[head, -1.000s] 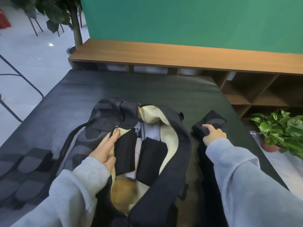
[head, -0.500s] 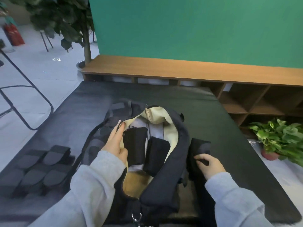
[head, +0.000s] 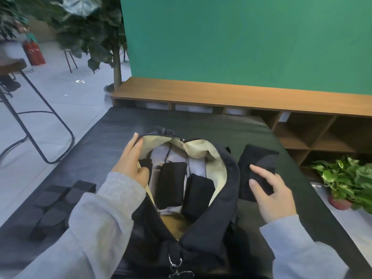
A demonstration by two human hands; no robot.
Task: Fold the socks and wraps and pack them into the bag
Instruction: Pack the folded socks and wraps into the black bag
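one dark bag (head: pixel 203 238) lies open on one black table (head: pixel 221 125). inside it are two folded black bundles (head: pixel 171 184) (head: pixel 198 195), perhaps a third (head: pixel 145 164) half hidden behind the left hand (head: pixel 130 164). one folded black piece (head: pixel 256 168) lies outside under the right hand (head: pixel 269 194). two hands, one potted plant (head: pixel 350 178), one stool (head: pixel 30 109).

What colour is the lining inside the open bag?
Cream, a pale off-white lining, against the bag's dark navy-black outside. The head view shows it best.
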